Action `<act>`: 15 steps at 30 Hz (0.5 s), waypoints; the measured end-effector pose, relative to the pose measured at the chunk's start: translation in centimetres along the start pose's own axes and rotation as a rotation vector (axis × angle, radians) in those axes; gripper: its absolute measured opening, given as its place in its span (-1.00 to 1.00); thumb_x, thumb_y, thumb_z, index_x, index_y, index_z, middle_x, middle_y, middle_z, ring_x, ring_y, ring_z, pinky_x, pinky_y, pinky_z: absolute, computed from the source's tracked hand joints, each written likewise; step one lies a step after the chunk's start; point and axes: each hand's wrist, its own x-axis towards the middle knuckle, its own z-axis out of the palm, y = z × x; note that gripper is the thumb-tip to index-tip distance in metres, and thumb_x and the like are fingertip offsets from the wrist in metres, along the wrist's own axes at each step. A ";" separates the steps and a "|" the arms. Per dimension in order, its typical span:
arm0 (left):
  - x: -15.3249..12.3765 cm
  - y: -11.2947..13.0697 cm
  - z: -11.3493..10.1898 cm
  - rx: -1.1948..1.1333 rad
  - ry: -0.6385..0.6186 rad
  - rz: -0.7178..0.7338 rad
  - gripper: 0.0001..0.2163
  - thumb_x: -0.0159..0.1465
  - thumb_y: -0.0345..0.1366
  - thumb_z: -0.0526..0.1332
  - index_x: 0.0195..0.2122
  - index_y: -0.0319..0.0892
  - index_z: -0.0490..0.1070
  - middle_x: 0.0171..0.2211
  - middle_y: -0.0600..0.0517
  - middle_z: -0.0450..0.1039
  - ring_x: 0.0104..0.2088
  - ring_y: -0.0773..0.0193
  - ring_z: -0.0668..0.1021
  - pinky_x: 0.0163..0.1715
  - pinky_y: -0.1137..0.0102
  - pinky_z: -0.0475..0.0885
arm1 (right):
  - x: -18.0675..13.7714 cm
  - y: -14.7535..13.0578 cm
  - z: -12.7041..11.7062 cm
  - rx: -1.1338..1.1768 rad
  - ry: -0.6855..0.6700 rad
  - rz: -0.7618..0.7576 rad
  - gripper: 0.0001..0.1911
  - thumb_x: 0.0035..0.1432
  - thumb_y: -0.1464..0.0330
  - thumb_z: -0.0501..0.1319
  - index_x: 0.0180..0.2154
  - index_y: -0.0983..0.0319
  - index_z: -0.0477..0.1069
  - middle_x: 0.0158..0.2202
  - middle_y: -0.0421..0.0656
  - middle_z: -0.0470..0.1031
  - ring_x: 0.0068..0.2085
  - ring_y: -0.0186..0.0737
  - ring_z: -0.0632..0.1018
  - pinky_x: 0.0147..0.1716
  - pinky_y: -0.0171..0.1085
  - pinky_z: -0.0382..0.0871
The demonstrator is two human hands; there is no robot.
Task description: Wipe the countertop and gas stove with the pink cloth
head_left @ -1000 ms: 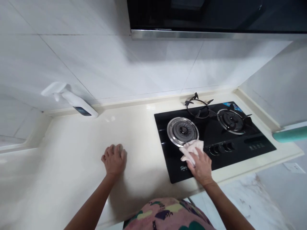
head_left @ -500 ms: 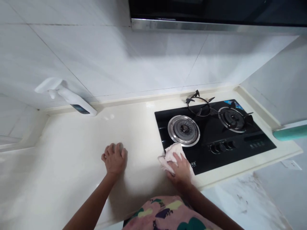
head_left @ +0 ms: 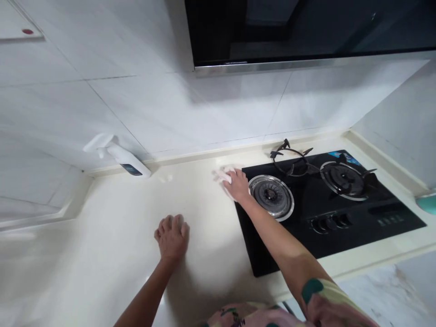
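Fingers (head_left: pixel 236 175) of your right hand (head_left: pixel 240 186) now grip a crumpled white cloth (head_left: pixel 221 176) against the cream countertop (head_left: pixel 102 272), having moved up beside the left burner (head_left: pixel 270 196), while your left hand (head_left: pixel 172 237) rests curled and empty.

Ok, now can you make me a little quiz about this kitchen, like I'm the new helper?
1. True or false: the left hand is holding the cloth.
2. What lies along the wall on the cream countertop, to the left of the black gas hob?
A. A kettle
B. A white spray bottle
C. A frying pan
3. How many burners does the hob have?

Key:
1. False, the right hand is holding it.
2. B
3. Two
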 end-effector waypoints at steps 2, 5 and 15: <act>0.1 0.0 0.0 0.007 -0.002 -0.002 -0.55 0.47 -0.09 0.01 0.24 -0.15 0.44 0.31 -0.28 0.28 0.36 -0.14 0.24 0.28 -0.08 0.16 | 2.6 -0.1 -0.9 -0.036 -0.059 0.053 -0.49 0.42 0.11 0.17 0.24 0.23 0.45 0.42 0.05 0.17 0.24 0.08 0.32 0.19 -0.02 0.18; 0.1 0.1 -0.2 0.002 -0.008 -0.009 -0.56 0.47 -0.08 0.02 0.24 -0.13 0.45 0.32 -0.26 0.28 0.35 -0.12 0.24 0.29 -0.07 0.16 | 3.3 0.0 -1.2 -0.071 -0.099 0.038 -0.49 0.42 0.12 0.18 0.24 0.24 0.45 0.47 0.05 0.08 0.30 0.13 0.25 0.24 0.03 0.12; 0.3 0.3 -0.6 -0.029 -0.007 -0.011 -0.55 0.46 -0.08 0.02 0.24 -0.15 0.44 0.32 -0.29 0.29 0.35 -0.17 0.26 0.30 -0.13 0.14 | -19.3 2.1 -0.4 -0.032 -0.186 -0.337 -0.58 0.21 0.14 0.38 0.09 0.06 0.55 0.42 -0.07 0.27 0.42 0.23 0.15 0.31 0.11 0.11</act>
